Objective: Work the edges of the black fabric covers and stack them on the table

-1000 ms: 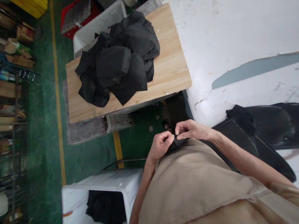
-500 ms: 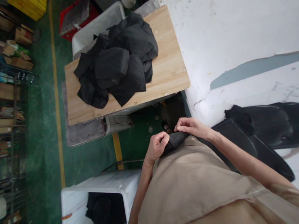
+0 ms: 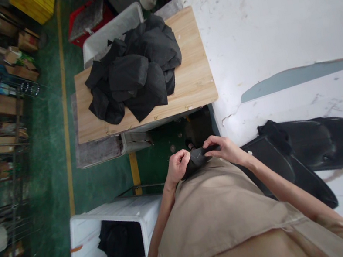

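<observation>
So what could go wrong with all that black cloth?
The dark cloth could slip, since the left hand seems to pinch it just near one end.
A piece of the black heap might slide off the wooden board, because one corner lies close to the edge.
The white covering is torn, so cloth dragged across might catch there.

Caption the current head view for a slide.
Left hand pinches dark fabric, right hand at its edge, near a wooden board piled with black cloth.
</observation>
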